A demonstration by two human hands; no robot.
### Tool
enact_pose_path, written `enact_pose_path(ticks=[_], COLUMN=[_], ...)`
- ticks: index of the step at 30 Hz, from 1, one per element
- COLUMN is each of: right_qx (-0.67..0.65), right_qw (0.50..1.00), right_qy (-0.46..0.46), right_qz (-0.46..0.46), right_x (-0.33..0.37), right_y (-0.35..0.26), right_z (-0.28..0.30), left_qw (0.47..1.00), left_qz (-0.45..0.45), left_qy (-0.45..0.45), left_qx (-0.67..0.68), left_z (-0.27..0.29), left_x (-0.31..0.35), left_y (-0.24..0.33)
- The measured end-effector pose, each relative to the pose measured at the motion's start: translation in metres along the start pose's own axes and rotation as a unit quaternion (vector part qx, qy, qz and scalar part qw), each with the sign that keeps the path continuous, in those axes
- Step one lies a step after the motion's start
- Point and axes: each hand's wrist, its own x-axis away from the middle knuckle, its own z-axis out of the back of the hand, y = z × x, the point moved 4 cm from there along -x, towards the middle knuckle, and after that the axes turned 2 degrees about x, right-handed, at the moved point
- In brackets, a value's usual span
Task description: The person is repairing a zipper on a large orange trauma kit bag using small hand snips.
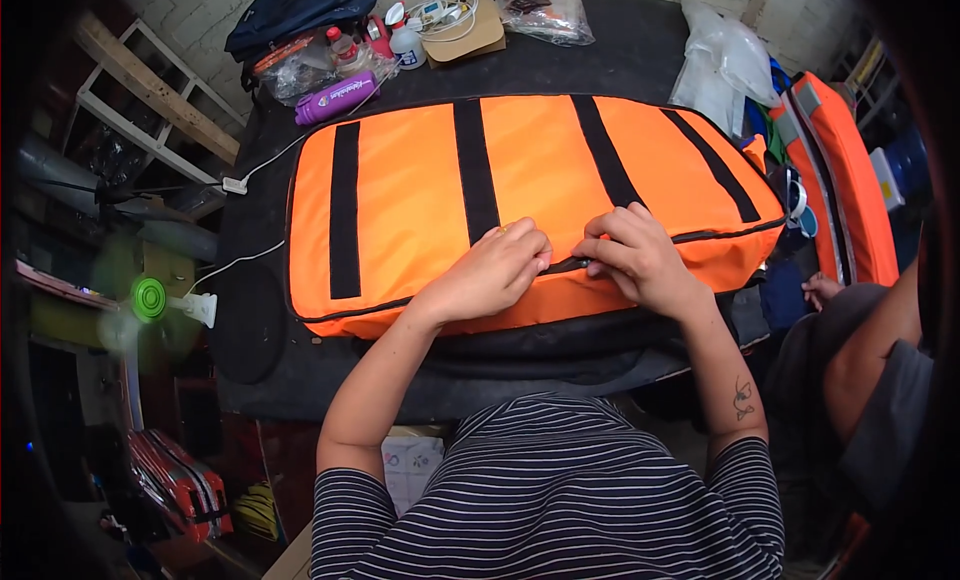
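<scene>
A long orange bag (400, 200) with black straps (345, 210) across its top lies on a dark-covered table in front of me. A black zipper (390, 308) runs along its near upper edge. My left hand (500, 270) is closed, its fingers pinching the zippered edge near the middle. Just to its right, my right hand (640, 260) is closed at the same zipper, thumb and fingertips together around a small dark piece that looks like the zipper pull. The fingers partly hide that piece.
At the back stand a purple bottle (337, 100), a white spray bottle (405, 45) and a cardboard box (470, 35). Clear plastic bags (720, 60) lie back right. Another orange bag (845, 170) and a seated person (870, 350) are at the right. A green fan (148, 298) runs at the left.
</scene>
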Motion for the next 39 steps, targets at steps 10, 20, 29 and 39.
enact_pose_path(ticks=[10,20,29,39], right_qx=[0.015,0.009,-0.019,-0.041], right_qw=[1.000,1.000,1.000,0.999], right_qy=[0.016,0.008,-0.002,-0.018], right_qz=[-0.013,-0.001,-0.003,-0.007], right_x=[0.004,0.003,-0.001,-0.006], right_y=[-0.002,0.002,0.006,0.008], right_z=[0.000,0.000,-0.006,-0.005], left_qw=[0.975,0.995,0.999,0.999], left_qz=[-0.130,-0.046,-0.014,-0.017], left_qy=[0.067,0.034,0.031,0.035], left_qx=[-0.166,-0.079,-0.022,-0.029], left_z=[0.006,0.005,0.002,0.003], left_x=[0.005,0.004,0.004,0.004], left_y=[0.026,0.006,-0.003,-0.001])
